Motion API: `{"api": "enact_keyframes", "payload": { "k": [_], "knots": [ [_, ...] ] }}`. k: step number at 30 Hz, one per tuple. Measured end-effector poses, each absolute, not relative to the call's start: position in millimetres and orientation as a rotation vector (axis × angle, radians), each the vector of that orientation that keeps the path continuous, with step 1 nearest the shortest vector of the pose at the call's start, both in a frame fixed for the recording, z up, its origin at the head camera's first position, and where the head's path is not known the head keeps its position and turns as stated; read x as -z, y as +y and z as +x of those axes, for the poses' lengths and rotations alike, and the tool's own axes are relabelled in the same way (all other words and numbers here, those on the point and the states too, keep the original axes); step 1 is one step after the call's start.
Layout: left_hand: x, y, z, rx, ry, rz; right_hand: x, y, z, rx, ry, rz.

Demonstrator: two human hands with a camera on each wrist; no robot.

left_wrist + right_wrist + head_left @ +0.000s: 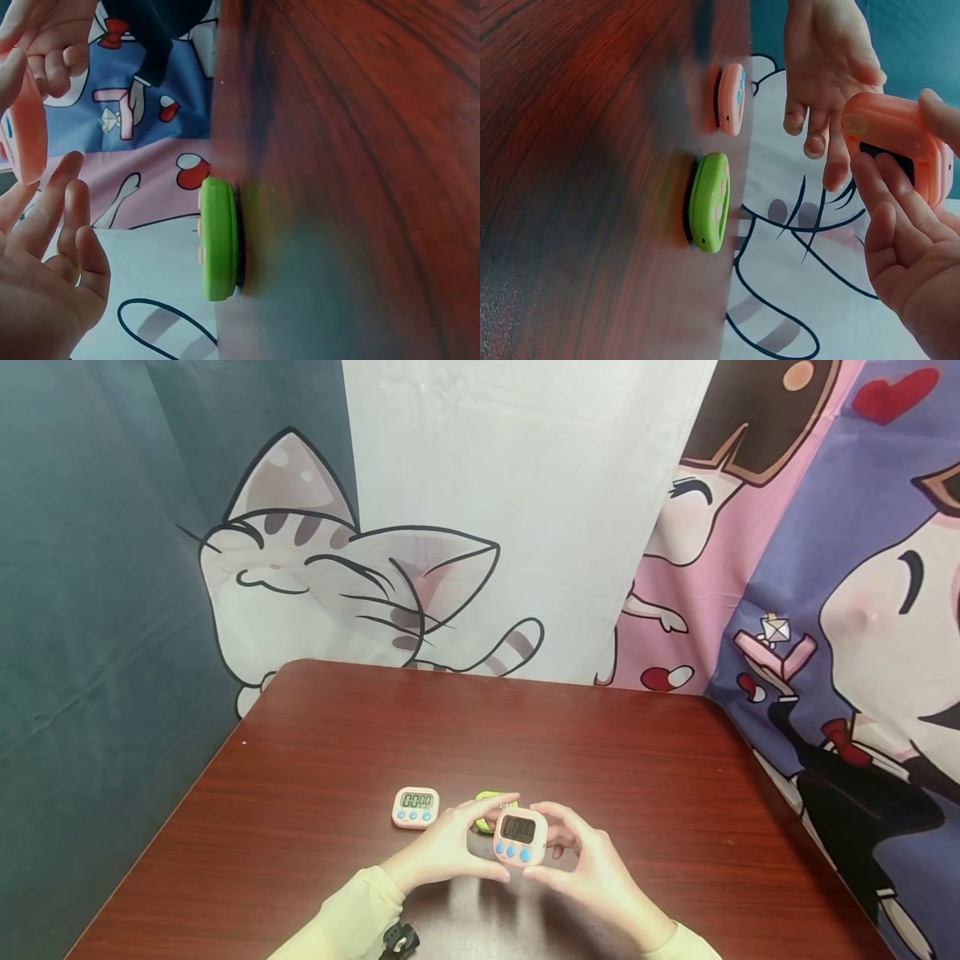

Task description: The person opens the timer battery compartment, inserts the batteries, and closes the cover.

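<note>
A pink digital kitchen timer (520,843) with blue buttons is held up above the table, its screen facing the head camera. My right hand (596,864) grips it, thumb on one side and fingers behind, as the right wrist view of this timer (889,124) shows. Close by its left side, my left hand (442,850) has its fingers loosely extended; whether they touch the timer I cannot tell. A green timer (709,202) stands on the table behind the hands, partly hidden in the head view. Left of it sits another pink timer (416,808), its display reading zeros.
The dark red wooden table (480,727) extends behind and around the hands. A printed cloth (525,485) with cartoon figures hangs beyond its far edge. A black strapped device (400,941) is at the left wrist.
</note>
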State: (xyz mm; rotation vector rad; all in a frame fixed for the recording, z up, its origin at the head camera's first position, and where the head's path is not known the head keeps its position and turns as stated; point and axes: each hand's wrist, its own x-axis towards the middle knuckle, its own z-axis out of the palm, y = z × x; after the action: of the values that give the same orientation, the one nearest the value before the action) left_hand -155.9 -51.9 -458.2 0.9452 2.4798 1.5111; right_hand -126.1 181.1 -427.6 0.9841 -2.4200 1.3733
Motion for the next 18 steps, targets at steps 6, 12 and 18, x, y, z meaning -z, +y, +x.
{"api": "enact_keyframes", "payload": {
  "k": [6,12,18],
  "knots": [
    [456.5,-50.9,-157.0,-1.567,2.433,0.966,426.7,183.3,-127.6,-1.503,-2.396,1.011],
    [455.1,-49.2,-157.6,-1.575,2.451,0.973,429.4,186.1,-128.8,-1.645,-2.389,1.003],
    [453.7,-46.4,-159.1,-1.565,2.499,1.000,432.5,190.5,-131.3,-1.703,-2.382,1.026]
  ]
}}
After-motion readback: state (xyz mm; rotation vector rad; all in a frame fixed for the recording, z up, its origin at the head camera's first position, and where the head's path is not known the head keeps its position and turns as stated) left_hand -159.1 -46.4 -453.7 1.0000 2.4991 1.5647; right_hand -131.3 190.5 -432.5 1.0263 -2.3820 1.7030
